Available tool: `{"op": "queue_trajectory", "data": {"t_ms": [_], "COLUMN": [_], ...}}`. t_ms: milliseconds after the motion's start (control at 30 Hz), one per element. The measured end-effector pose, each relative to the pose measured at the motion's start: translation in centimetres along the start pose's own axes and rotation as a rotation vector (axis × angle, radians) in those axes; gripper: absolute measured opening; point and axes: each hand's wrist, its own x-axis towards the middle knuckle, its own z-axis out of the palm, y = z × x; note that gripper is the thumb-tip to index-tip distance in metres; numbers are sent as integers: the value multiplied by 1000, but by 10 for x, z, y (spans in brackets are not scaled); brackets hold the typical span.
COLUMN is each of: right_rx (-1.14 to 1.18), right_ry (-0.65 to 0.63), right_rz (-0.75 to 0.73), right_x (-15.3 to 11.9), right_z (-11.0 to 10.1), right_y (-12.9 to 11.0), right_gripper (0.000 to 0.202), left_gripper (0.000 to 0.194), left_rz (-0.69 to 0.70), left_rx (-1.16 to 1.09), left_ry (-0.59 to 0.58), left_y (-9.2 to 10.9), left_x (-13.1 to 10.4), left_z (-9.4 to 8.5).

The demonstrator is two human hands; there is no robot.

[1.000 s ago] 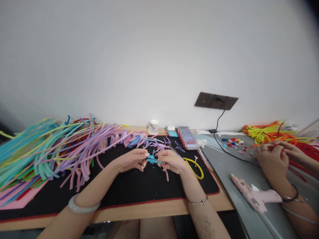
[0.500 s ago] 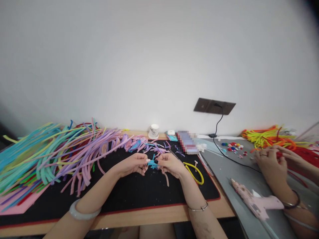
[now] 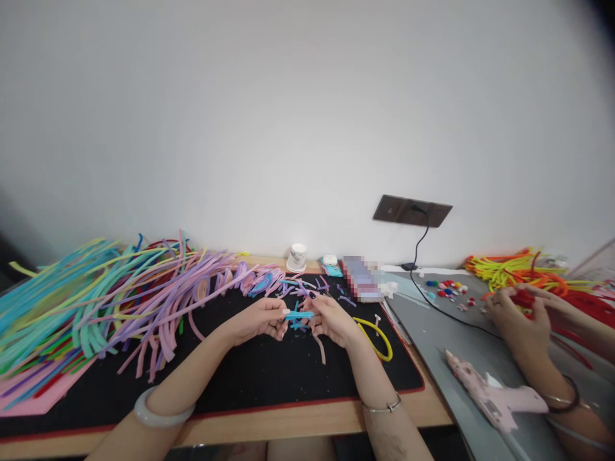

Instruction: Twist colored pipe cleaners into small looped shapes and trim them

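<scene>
A small bundle of short blue pipe cleaner pieces (image 3: 298, 315) is held level over the black mat. My left hand (image 3: 262, 319) pinches its left end between thumb and fingers. At the other end, my right hand (image 3: 329, 319) has its dark-nailed thumb lifted and its fingers loosely curled, apart from one another, beside the tips of the pieces. Whether those fingers touch the bundle is hard to make out. More cut blue pieces (image 3: 298, 326) lie on the mat just beneath and behind the hands. A short pale pink pipe cleaner (image 3: 321, 351) lies below my right hand.
Long pastel pipe cleaners (image 3: 158, 294) are heaped at left. A white cup (image 3: 296, 256) stands by the wall. A yellow pipe cleaner loop (image 3: 379, 342) rests right of my forearm. On the grey board are a pink glue gun (image 3: 494, 390), pompoms (image 3: 451, 288) and a co-worker's hands (image 3: 523, 320) holding something red.
My right thumb has lifted off the blue pieces and that hand has loosened slightly to the right. More of the bundle's length now shows. My left hand keeps its pinch.
</scene>
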Motion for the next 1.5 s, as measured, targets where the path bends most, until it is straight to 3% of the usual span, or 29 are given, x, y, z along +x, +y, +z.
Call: {"op": "queue_trajectory", "data": {"t_ms": [133, 300, 500, 633, 800, 1000, 1133, 1333, 1500], "right_rx": [-12, -80, -100, -87, -38, 274, 396, 291, 110], "right_ry": [22, -51, 33, 78, 109, 50, 24, -21, 54], "right_rz": [-12, -89, -246, -282, -255, -98, -28, 9, -71], "right_x": [-2, -3, 5, 6, 4, 6, 9, 5, 1], "right_z": [-2, 2, 3, 6, 11, 7, 8, 13, 15], "right_y": [-2, -3, 4, 5, 1, 3, 8, 5, 0], "right_gripper": [42, 39, 31, 28, 28, 27, 19, 21, 37], "left_gripper": [32, 32, 33, 35, 40, 28, 41, 28, 24], "left_rz": [9, 23, 4, 24, 69, 192, 256, 320, 315], "left_rx": [-21, -25, 4, 11, 12, -45, 28, 28, -62], "left_ry": [30, 78, 83, 145, 211, 171, 179, 204, 216], "left_y": [-1, -4, -5, -6, -4, 0, -1, -9, -12], "left_x": [1, 3, 5, 8, 11, 7, 7, 13, 14], "left_z": [0, -2, 0, 0, 1, 8, 14, 13, 7]}}
